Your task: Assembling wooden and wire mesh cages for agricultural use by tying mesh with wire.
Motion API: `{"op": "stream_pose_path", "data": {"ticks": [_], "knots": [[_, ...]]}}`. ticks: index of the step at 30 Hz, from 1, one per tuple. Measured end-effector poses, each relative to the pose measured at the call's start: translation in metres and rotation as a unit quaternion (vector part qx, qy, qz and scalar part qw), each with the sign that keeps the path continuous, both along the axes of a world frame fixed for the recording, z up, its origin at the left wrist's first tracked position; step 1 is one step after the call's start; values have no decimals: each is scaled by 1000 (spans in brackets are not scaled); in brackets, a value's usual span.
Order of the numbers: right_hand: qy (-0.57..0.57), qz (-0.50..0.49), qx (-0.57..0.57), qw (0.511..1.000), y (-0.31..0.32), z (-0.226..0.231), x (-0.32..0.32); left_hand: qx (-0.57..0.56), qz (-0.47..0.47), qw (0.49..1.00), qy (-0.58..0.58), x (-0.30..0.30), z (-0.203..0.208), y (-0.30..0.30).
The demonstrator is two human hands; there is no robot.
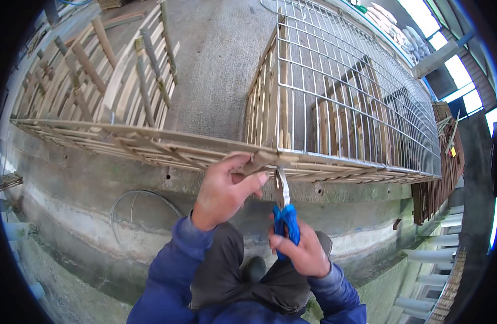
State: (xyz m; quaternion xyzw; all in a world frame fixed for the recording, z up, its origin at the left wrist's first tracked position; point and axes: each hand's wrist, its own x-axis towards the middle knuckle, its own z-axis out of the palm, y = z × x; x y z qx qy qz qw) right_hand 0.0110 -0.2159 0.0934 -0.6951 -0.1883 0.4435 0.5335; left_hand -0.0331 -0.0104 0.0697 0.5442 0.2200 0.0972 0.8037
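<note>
My right hand (299, 245) is closed around the blue handles of a pair of pliers (282, 191). The pliers point away from me, and their metal jaws meet the front rail of a slatted bamboo frame (199, 141), right by the corner of a wire mesh panel (335, 81). My left hand (227, 189) is just left of the jaws, its fingers curled around the rail's edge with thumb and fingertips near the pliers' tip. Whether a wire sits between the jaws is too small to tell.
Wooden slat partitions (145, 70) stand upright at the left, with another slatted panel (267, 97) beneath the mesh edge. A loop of wire (143, 221) lies on the lower concrete at left. Brown slats (440, 162) are stacked at right. White sacks (386, 19) sit far back.
</note>
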Motion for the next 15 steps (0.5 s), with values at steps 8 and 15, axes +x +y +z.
{"op": "stream_pose_path", "data": {"ticks": [8,15], "knots": [[-48,12,-106,993,10,14,11,-288,3,957,29,19,25,22],[-88,-13,-98,991,19,21,18,-251,37,961,112,32,36,21]]}}
